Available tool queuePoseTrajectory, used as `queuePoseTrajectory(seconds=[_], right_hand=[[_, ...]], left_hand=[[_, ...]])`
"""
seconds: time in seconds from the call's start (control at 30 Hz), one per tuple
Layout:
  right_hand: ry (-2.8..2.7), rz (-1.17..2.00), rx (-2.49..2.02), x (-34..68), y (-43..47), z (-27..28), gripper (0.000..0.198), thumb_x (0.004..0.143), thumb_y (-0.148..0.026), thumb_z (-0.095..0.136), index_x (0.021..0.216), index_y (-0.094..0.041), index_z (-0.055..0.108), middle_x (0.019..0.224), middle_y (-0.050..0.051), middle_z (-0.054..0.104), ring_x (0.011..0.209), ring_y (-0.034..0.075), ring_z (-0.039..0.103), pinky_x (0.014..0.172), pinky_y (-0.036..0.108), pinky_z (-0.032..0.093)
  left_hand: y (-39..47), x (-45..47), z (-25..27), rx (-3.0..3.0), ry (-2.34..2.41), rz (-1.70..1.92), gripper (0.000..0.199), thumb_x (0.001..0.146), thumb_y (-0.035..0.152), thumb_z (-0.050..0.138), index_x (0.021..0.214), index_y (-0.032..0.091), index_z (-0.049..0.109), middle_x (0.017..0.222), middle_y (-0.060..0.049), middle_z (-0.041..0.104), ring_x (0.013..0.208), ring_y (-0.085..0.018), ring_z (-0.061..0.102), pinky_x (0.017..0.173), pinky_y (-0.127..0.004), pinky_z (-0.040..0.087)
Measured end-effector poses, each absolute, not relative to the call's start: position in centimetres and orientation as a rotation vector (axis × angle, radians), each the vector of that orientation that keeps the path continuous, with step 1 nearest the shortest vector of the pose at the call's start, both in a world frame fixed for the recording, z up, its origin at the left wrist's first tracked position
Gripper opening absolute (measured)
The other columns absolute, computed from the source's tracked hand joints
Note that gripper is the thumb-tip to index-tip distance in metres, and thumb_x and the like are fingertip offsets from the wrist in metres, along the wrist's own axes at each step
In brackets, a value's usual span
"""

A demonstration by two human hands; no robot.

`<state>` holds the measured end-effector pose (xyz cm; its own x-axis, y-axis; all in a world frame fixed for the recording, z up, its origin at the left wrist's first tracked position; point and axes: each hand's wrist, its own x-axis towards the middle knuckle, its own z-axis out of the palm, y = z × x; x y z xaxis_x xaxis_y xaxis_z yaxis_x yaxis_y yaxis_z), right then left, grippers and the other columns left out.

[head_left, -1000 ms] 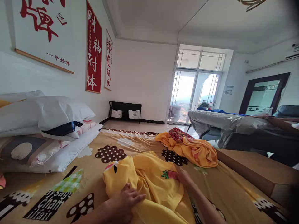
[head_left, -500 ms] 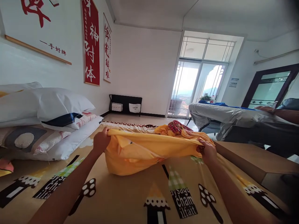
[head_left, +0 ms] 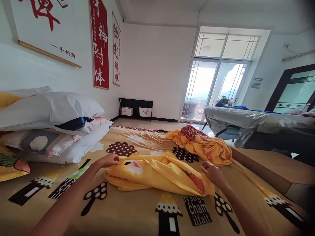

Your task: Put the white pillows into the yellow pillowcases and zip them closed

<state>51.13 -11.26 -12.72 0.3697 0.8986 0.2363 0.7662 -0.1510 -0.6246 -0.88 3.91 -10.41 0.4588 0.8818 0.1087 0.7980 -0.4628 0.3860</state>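
And down comes the yellow cloth [head_left: 157,175], taut in midair a moment ago, now slack on the bedsheet [head_left: 125,213] at lower centre, seemingly set down though still rumpled, left hand [head_left: 110,160] and right hand [head_left: 211,171] curled at its ends, grip impossible to tell.

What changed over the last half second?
The yellow cloth, held stretched up before, has come down and lies bunched on the patterned sheet. The left hand and right hand are near its ends; whether they grip it is unclear. The pillows and orange heap stayed put.
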Motion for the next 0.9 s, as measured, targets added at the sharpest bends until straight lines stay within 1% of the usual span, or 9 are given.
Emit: queuePoseTrajectory(seconds=[0.07,0.17,0.27,0.4,0.53,0.63,0.77,0.83,0.9], right_hand=[[-1.580,0.203,-1.894,49.2,-11.0,-12.9,0.034,0.072,-0.046,0.053,0.091,-0.020,0.064,0.086,0.007,0.068,0.079,0.020,0.062,0.070,0.030,0.047],[-1.911,0.257,-1.767,45.0,-11.5,-13.7,0.035,0.077,-0.047,0.054,0.097,-0.022,0.068,0.097,0.007,0.069,0.089,0.021,0.062,0.080,0.032,0.048],[-2.053,0.259,-1.719,41.4,-12.4,-15.1,0.036,0.074,-0.041,0.059,0.105,-0.024,0.068,0.106,0.009,0.067,0.098,0.027,0.060,0.087,0.038,0.046],[-2.150,0.006,-1.725,39.4,-12.7,-16.9,0.038,0.075,-0.020,0.052,0.110,-0.025,0.066,0.109,0.010,0.066,0.104,0.031,0.058,0.090,0.044,0.044],[-2.051,-0.127,-1.772,39.5,-12.0,-17.2,0.030,0.082,-0.019,0.042,0.087,-0.025,0.070,0.090,0.008,0.070,0.092,0.028,0.064,0.081,0.040,0.047],[-1.966,-0.157,-1.795,39.9,-11.4,-16.4,0.032,0.086,-0.024,0.037,0.085,-0.023,0.068,0.088,0.008,0.070,0.089,0.027,0.064,0.079,0.039,0.046],[-1.755,-0.161,-1.748,39.8,-11.5,-14.9,0.028,0.085,-0.031,0.038,0.090,-0.021,0.064,0.094,0.008,0.070,0.083,0.023,0.065,0.072,0.033,0.048],[-1.686,-0.158,-1.676,39.4,-12.1,-14.3,0.026,0.083,-0.033,0.040,0.088,-0.021,0.062,0.091,0.007,0.070,0.081,0.021,0.066,0.070,0.030,0.048],[-1.688,-0.148,-1.601,38.6,-13.0,-13.5,0.023,0.081,-0.033,0.042,0.087,-0.022,0.062,0.087,0.006,0.070,0.079,0.020,0.066,0.068,0.028,0.048]], left_hand=[[4.1,0.4,-10.6,2.477,1.418,0.439,0.034,0.079,0.031,0.041,0.097,0.016,0.066,0.104,-0.008,0.068,0.095,-0.021,0.062,0.084,-0.027,0.045],[3.6,2.4,-11.8,2.547,1.407,0.438,0.045,0.086,0.027,0.032,0.123,0.016,0.055,0.134,-0.012,0.053,0.123,-0.022,0.049,0.103,-0.033,0.034],[2.4,3.6,-13.4,2.602,1.326,0.314,0.048,0.084,0.023,0.039,0.131,0.019,0.049,0.144,-0.011,0.043,0.133,-0.024,0.038,0.108,-0.040,0.027],[1.5,3.8,-13.7,2.584,1.202,0.117,0.050,0.071,0.020,0.054,0.121,0.020,0.057,0.125,-0.010,0.061,0.113,-0.024,0.056,0.095,-0.033,0.041],[1.4,3.3,-12.0,2.471,1.166,-0.045,0.033,0.069,0.038,0.059,0.094,0.018,0.067,0.086,-0.006,0.070,0.080,-0.023,0.065,0.070,-0.028,0.048],[1.0,3.1,-11.0,2.346,1.177,-0.130,0.049,0.073,0.049,0.053,0.108,0.016,0.062,0.068,-0.005,0.066,0.062,-0.022,0.063,0.056,-0.028,0.046],[-0.1,3.8,-11.2,2.231,1.215,-0.149,0.070,0.068,0.042,0.061,0.131,0.016,0.044,0.059,-0.003,0.062,0.048,-0.025,0.059,0.045,-0.030,0.042],[-0.5,4.5,-11.7,2.239,1.246,-0.147,0.069,0.065,0.038,0.065,0.128,0.016,0.045,0.057,-0.004,0.062,0.044,-0.026,0.058,0.044,-0.032,0.041],[-0.8,5.2,-12.2,2.367,1.277,-0.053,0.053,0.070,0.038,0.060,0.117,0.014,0.053,0.067,-0.011,0.066,0.052,-0.030,0.062,0.049,-0.036,0.044]])
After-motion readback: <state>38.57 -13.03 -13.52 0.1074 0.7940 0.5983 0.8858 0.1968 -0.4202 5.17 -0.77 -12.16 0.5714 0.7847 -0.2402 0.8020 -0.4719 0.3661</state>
